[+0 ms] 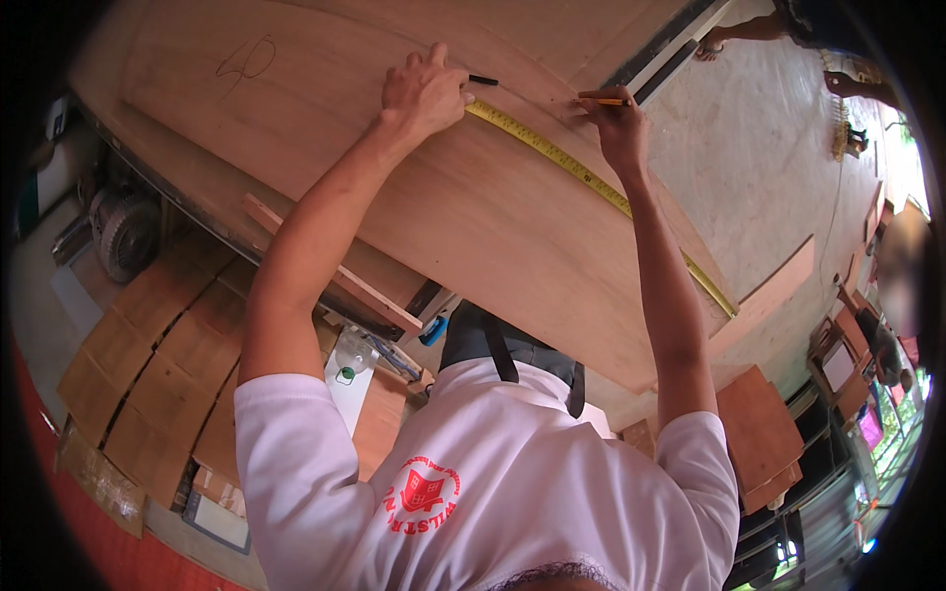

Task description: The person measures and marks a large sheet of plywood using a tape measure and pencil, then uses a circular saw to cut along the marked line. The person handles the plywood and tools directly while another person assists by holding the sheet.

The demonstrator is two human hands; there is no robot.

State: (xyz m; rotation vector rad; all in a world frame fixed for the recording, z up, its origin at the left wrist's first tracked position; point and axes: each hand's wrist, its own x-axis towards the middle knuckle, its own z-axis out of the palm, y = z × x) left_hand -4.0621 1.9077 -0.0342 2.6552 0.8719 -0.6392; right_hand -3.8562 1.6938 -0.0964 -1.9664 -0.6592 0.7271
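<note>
A large plywood sheet (pixel 512 256) lies across the work surface, with a pencilled mark at its upper left. A yellow tape measure (pixel 532 138) stretches diagonally over it toward the lower right. My left hand (pixel 419 94) rests on the sheet at the tape's upper end, fingers bent and apart, a thumb or fingertip touching the tape. Just right of it lies a small dark stick-like item (pixel 483 80). My right hand (pixel 616 123) grips a pencil (pixel 601 100) above the sheet, right of the tape.
Another person's legs and feet (pixel 714 39) are at the upper right on the concrete floor (pixel 749 167). A fan (pixel 123 231) and cardboard pieces (pixel 133 364) sit at the left. Wooden boards (pixel 759 433) and clutter line the right side.
</note>
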